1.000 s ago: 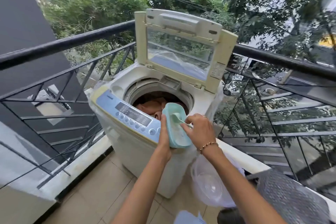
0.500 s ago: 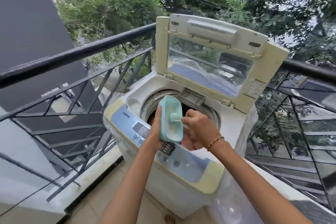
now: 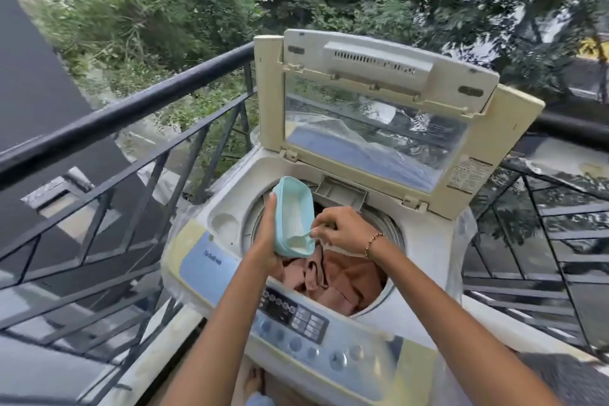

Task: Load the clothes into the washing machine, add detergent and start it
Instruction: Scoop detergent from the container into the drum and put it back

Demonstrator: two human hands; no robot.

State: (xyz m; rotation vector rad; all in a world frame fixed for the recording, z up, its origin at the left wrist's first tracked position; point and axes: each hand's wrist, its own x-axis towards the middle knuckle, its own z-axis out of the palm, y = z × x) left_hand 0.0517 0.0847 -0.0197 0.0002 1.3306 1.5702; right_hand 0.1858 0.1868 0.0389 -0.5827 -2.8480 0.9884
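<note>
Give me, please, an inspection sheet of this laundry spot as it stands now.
Surface: washing machine top, lid raised.
Job's things: brown clothes in the drum; mint tub with white powder tilted above them; scoop dipped in the tub.
Clutter: pale blue item at the lower edge, unclear.
Grippers: left hand grips the tub; right hand pinches the scoop.
Cables: nothing seen at the machine.
Surroundings: black railing, trees beyond.

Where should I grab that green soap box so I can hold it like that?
Wrap your fingers round the closed back of the box, coming from the left, as the left hand does. Its open face tilts right toward the spoon, so that side must stay free.
</note>
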